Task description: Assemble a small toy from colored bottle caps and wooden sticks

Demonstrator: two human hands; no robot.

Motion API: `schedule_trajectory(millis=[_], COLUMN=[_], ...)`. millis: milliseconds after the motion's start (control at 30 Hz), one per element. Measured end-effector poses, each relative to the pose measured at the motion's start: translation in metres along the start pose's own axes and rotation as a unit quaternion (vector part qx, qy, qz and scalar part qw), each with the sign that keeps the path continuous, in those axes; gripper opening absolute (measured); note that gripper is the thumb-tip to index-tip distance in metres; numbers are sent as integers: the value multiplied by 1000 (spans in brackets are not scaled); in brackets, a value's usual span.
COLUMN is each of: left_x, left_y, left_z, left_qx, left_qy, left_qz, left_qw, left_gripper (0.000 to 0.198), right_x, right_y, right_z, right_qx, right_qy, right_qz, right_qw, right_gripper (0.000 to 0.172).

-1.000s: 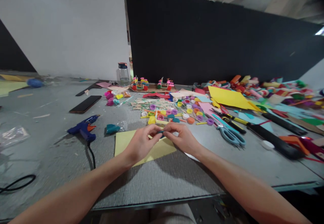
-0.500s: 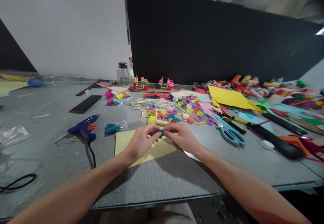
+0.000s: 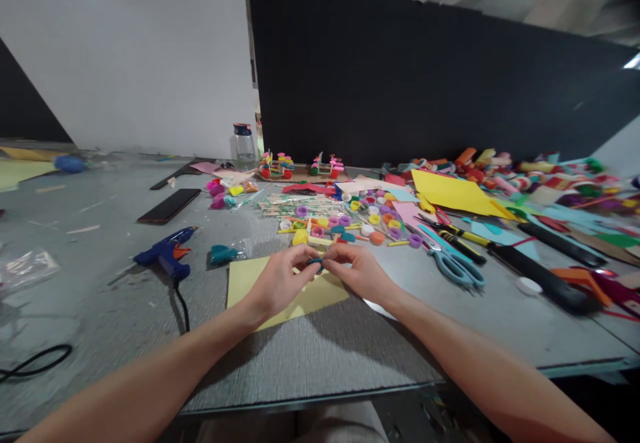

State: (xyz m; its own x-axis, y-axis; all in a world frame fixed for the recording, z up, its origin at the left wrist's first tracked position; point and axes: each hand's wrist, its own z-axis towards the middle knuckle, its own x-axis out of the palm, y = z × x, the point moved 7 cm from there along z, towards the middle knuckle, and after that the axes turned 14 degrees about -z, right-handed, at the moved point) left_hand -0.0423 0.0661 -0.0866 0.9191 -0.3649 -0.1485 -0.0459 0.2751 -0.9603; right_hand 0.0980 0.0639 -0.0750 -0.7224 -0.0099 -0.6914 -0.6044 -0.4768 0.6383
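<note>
My left hand (image 3: 280, 281) and my right hand (image 3: 361, 271) meet fingertip to fingertip over a pale yellow sheet (image 3: 246, 281) on the grey table (image 3: 320, 356). Both pinch a small dark blue piece (image 3: 316, 262) between them. Its shape is mostly hidden by my fingers. Just beyond my hands lie several small coloured rings and caps (image 3: 345, 219) and a bundle of thin sticks (image 3: 295, 204).
A blue glue gun (image 3: 165, 254) with a black cord lies to the left, a teal scrap (image 3: 221, 253) beside it, a black phone (image 3: 169, 205) farther back. Light blue scissors (image 3: 453, 263), a black cutter (image 3: 543, 279) and coloured paper fill the right. Small stick-and-cap models (image 3: 300, 165) stand at the back.
My fingers have shifted slightly around the small dark piece; the hands stay in the same spot over the yellow sheet.
</note>
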Motion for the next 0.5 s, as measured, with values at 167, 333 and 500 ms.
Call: schedule_trajectory(millis=[167,333,500], left_x=[-1,-2,-2], left_y=[3,8,9], left_z=[2,4,3], left_qx=[-38,-115,-145], left_qy=[4,0,-9], left_qz=[-62,-157,-196], left_qw=[997,981,970], left_gripper=[17,21,25], right_x=[1,0,-1], right_y=[-3,-3,3], right_z=[0,1,0], right_qx=[19,19,-22], right_qy=[8,3,1], right_qz=[25,59,19], right_qw=[999,998,1000], right_gripper=[19,13,10])
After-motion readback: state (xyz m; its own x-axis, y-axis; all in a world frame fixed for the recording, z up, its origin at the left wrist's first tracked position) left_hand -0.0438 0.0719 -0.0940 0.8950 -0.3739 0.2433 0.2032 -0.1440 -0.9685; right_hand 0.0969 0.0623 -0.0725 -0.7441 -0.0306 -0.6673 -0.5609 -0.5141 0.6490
